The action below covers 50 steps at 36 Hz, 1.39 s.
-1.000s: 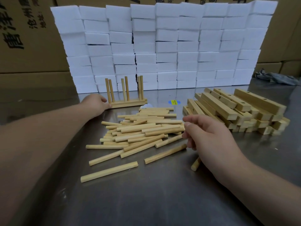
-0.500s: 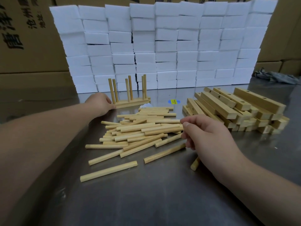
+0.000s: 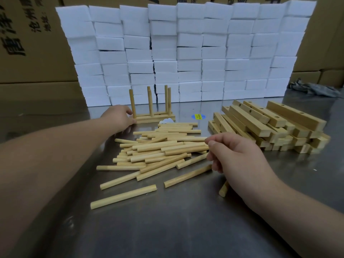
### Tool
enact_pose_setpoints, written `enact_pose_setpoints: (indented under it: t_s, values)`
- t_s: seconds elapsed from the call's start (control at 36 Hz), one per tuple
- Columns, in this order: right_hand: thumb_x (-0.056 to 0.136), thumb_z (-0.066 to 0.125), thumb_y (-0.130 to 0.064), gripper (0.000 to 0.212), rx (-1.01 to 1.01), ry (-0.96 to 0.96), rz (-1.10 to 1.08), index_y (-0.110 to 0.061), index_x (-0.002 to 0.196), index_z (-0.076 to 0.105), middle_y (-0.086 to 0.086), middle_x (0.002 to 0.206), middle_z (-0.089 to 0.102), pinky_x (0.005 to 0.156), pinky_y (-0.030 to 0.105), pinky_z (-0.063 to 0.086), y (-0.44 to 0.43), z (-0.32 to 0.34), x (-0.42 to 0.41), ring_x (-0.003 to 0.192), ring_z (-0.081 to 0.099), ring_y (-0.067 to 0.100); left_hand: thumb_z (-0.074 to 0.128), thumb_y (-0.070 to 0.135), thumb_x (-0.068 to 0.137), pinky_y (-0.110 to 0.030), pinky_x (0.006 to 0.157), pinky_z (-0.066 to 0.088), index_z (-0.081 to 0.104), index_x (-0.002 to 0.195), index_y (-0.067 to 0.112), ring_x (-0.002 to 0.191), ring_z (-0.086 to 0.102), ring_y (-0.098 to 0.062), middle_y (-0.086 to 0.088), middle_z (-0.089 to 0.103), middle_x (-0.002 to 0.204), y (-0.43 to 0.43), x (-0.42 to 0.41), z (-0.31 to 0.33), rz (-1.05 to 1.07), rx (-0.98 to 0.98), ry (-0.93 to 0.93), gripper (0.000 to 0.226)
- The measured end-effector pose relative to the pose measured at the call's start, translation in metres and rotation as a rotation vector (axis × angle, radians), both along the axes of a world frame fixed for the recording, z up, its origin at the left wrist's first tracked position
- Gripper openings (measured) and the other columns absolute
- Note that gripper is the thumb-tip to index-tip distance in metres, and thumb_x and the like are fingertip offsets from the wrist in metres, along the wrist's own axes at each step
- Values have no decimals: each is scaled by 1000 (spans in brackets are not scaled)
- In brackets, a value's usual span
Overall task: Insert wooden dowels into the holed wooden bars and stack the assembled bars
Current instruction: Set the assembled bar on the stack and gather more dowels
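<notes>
Two holed bars lie side by side as an assembled set [image 3: 155,117] at the back of the metal table [image 3: 167,229], with several dowels standing upright in them. My left hand [image 3: 119,118] grips the set's left end, thumb beside the first upright dowel. A loose pile of dowels [image 3: 158,151] covers the table's middle. My right hand [image 3: 236,159] is at the pile's right edge, its thumb and curled fingers pinching the end of a dowel [image 3: 186,148]. Another dowel [image 3: 223,189] pokes out from under that hand.
A heap of holed wooden bars [image 3: 270,125] lies at the right. A wall of white foam blocks [image 3: 186,53] stands behind, with cardboard boxes [image 3: 28,53] beyond. A round sticker [image 3: 198,116] and a grey cloth [image 3: 314,89] lie at the back.
My left hand has slid the assembled bars a little to the right. My right hand has stayed at the pile's edge, its fingers curling in slightly.
</notes>
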State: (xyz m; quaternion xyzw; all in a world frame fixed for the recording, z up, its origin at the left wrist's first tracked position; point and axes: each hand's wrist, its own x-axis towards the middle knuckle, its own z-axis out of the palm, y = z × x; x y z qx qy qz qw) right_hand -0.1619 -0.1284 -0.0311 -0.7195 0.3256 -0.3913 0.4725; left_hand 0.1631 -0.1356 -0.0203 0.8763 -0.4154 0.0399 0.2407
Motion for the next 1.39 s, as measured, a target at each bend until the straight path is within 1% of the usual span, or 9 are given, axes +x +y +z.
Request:
enact_pose_setpoints:
  t_s: [0.19,0.44,0.64,0.78,0.89,1.08,1.22,1.31,1.39]
  values:
    - [90,52,-25,17,10,4,11,-28,79,65,-17,58,62,57,25,43,0,0,0,49,52,-3,57,35,89,-26,53,42,67,87,17,58,60,-16,-1,66,63,-4,-4,2,-14,64,-26,20]
    - [90,52,-27,16,-1,9,15,-29,80,65,-18,58,61,55,22,43,0,0,-1,49,52,-4,58,36,88,-29,59,46,65,87,17,65,60,-18,-3,66,69,-9,-1,1,24,87,-64,21]
    - [90,52,-26,17,-2,1,15,-28,79,65,-16,58,61,54,23,46,0,-1,0,49,50,-2,58,39,87,-26,51,40,67,75,16,60,62,-17,-1,66,60,-8,6,3,69,104,-68,28]
    - [87,54,-24,17,-15,-31,27,-26,76,66,-14,56,60,57,24,43,1,-1,2,50,50,-3,58,34,87,-27,52,39,59,104,10,66,55,-18,-3,59,72,-2,2,2,124,133,-129,30]
    - [85,54,-23,16,-19,-73,44,-24,75,66,-12,54,59,58,24,41,4,1,3,49,50,-1,50,32,90,-30,69,41,55,120,11,92,53,-25,-9,58,112,15,-20,22,82,51,-131,37]
    - [90,52,-21,19,-41,-94,-49,-27,77,64,-11,57,57,55,23,44,0,1,2,52,48,3,48,29,89,-24,71,43,62,105,27,88,56,-15,6,62,105,76,-146,56,-218,-172,-37,21]
    - [89,46,-13,24,-100,-136,-182,-26,75,60,-9,65,56,64,23,39,-5,6,-1,64,49,5,53,41,85,-30,92,36,49,122,25,114,44,-18,2,51,121,113,-248,18,-660,29,-190,41]
    - [90,44,-14,20,-122,-123,-241,-21,87,63,-13,72,57,59,13,37,-6,8,-5,67,49,-1,47,48,88,-29,103,25,28,138,21,129,30,-17,0,35,140,111,-268,-2,-662,169,-124,60]
    - [90,46,-19,22,-172,-38,-302,-22,103,63,-10,84,61,64,23,41,-8,10,-9,74,54,5,37,47,93,-31,109,19,31,142,18,134,24,-23,-6,31,145,108,-270,-11,-647,270,-219,57]
